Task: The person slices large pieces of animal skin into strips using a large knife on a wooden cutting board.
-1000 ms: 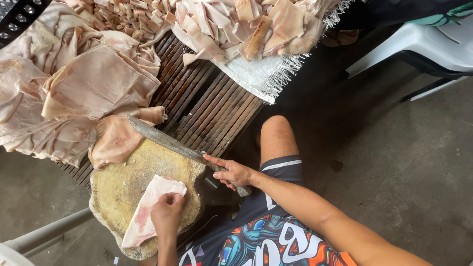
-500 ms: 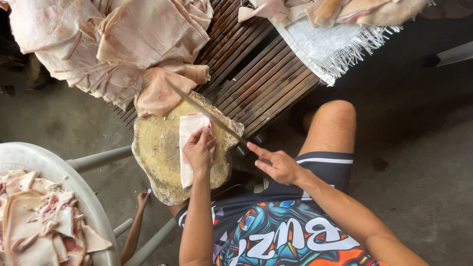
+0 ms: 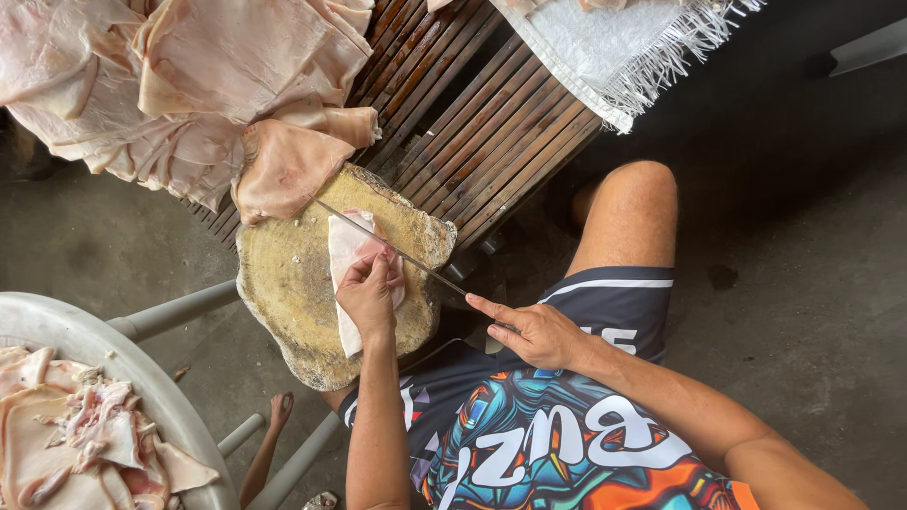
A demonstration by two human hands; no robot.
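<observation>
The left hand [image 3: 367, 295] has slid up the pale skin piece [image 3: 348, 257], fingers pressed flat on it mid-block. The right hand [image 3: 534, 331], closed around the handle, now lays the long knife [image 3: 392, 247] across the piece's upper end on the round chopping block [image 3: 283, 293], ready to cut.

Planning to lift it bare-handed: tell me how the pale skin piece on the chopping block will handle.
Likely floppy: the skin piece lies flat on the chopping block, and nearby sheets drape. Probably slippery, since it looks moist. The left hand pins it beside the knife.
</observation>
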